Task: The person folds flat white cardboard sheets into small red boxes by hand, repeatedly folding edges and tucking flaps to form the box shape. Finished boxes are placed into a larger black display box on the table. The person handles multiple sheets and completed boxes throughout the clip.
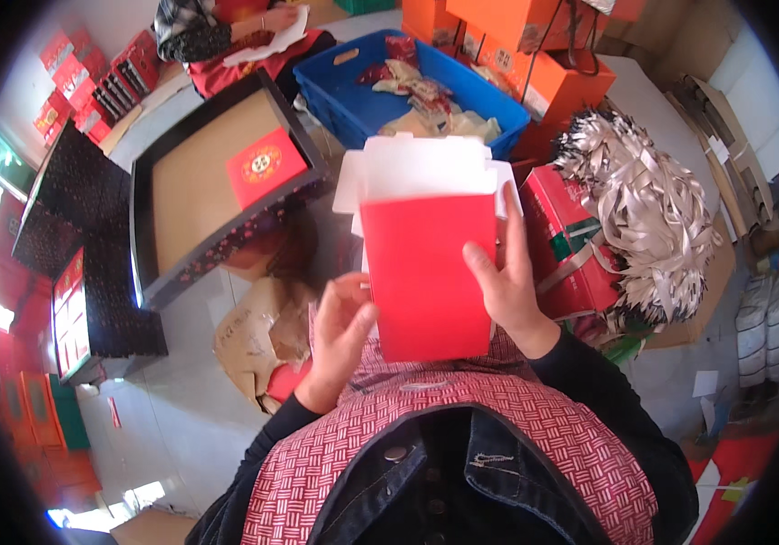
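Observation:
In front of my lap is a red cardboard box [430, 277], its white inner flaps [426, 163] standing open at the far end. My right hand [515, 286] grips its right edge, with the thumb over the red face and the fingers along the side. Curled against the lower left edge, my left hand [342, 336] holds that side, its fingertips partly hidden. Just right of my right hand lies another red box [548, 204] with a green band, beside a big heap of pale silvery ribbons [657, 200].
A black-rimmed tray [181, 209] holding a red square box [267, 168] is at the left. Beyond my hands stands a blue crate [340, 100] with bagged items. Orange boxes [553, 95] are stacked far right; black boxes [117, 309] stand left. Another person's hand [281, 18] shows at the top.

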A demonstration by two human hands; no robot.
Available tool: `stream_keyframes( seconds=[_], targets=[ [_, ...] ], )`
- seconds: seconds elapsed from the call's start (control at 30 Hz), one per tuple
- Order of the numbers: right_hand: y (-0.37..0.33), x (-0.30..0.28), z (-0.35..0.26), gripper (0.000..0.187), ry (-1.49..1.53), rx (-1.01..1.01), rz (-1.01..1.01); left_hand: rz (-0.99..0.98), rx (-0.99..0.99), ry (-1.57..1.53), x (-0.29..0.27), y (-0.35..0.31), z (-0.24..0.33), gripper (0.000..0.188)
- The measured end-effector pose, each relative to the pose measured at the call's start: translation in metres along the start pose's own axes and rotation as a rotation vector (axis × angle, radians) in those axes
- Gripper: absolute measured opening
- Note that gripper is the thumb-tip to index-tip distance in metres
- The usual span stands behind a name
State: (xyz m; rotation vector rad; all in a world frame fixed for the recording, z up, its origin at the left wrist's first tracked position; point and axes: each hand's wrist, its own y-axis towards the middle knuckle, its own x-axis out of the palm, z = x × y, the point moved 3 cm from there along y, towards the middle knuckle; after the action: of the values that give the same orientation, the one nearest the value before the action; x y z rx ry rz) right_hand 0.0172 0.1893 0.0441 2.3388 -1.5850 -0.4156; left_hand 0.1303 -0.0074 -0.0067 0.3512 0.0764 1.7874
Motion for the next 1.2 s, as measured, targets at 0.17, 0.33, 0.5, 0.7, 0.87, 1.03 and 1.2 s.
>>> stream_keyframes(
  seconds=[0.17,0.33,0.5,0.7,0.87,1.03,1.2],
  targets=[
    [-0.023,-0.004,0.022,0.066,0.127,0.226,-0.137,0.006,-0.094,-0.010,0.013,0.046,-0.002,0.040],
    [0.016,-0.037,0.031,0.045,0.191,0.404,-0.270,-0.151,-0.269,-0.071,0.007,0.070,-0.015,0.037],
    [0.039,-0.051,0.060,0.033,0.012,0.349,-0.365,-0.257,-0.392,0.052,-0.002,0.099,-0.028,0.026],
    [0.057,-0.047,0.066,0.010,0.338,0.402,-0.188,-0.064,-0.372,-0.208,0.004,0.099,-0.032,0.019],
    [0.115,-0.041,0.042,0.024,0.400,0.449,-0.505,-0.080,-0.164,-0.014,0.011,0.102,-0.017,0.018],
    [0.151,0.005,0.034,0.024,-0.048,0.592,-0.973,-0.109,-0.165,0.019,0.016,0.103,-0.014,0.018],
    [0.150,0.015,0.026,0.033,-0.113,0.602,-1.012,-0.078,-0.161,-0.045,0.016,0.100,-0.015,0.018]
  ],
)
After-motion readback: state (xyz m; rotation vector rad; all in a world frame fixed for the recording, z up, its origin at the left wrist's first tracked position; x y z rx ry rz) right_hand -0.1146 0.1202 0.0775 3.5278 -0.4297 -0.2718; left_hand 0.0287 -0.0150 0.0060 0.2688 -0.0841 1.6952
